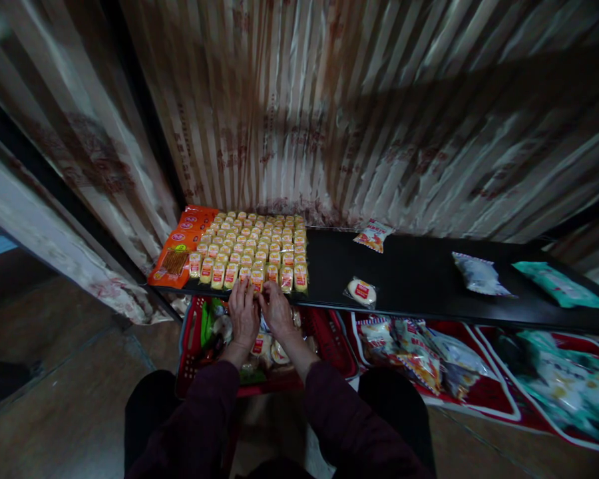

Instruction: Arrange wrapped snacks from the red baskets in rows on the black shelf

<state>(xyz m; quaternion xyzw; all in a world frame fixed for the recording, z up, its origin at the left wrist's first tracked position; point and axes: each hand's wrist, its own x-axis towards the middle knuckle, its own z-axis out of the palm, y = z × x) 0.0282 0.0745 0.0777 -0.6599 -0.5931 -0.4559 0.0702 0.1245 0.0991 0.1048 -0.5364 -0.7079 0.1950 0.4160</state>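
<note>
Rows of small yellow wrapped cakes (249, 245) with red labels stand packed together on the left part of a black shelf (329, 269). My left hand (243, 313) and my right hand (278, 310) are side by side at the front row, fingertips at the cakes near the shelf edge. The fingers of both hands are bent and close together; whether they pinch a cake is too small and dark to tell. An orange packet (182, 245) lies left of the rows. Under my hands, a red basket (337, 346) holds assorted wrapped snacks.
On the shelf to the right lie a round white wrapped cake (362, 291), a red-and-white packet (374, 235), a whitish packet (480, 274) and a green packet (559, 284). Below are more red baskets (502, 392) with packets. A striped curtain (299, 120) hangs behind.
</note>
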